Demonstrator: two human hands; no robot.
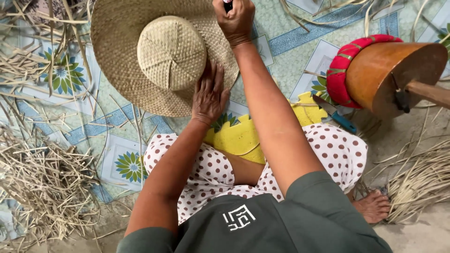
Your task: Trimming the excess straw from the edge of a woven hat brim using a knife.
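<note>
A wide-brimmed woven straw hat (pixel 154 51) lies crown up on a patterned floor mat (pixel 300 42) in front of me. My left hand (pixel 209 93) rests flat, fingers spread, on the hat's near brim beside the crown. My right hand (pixel 236 19) is closed around a small dark object at the hat's far right brim; most of that object is hidden in the fist.
Loose straw strips (pixel 42 178) pile at the left, more at the lower right (pixel 422 182). A wooden hat block with a red padded ring (pixel 389 70) lies at the right. A blue-handled knife (pixel 335 114) rests by a yellow stool (pixel 239 138). My bare foot (pixel 372 206) shows below.
</note>
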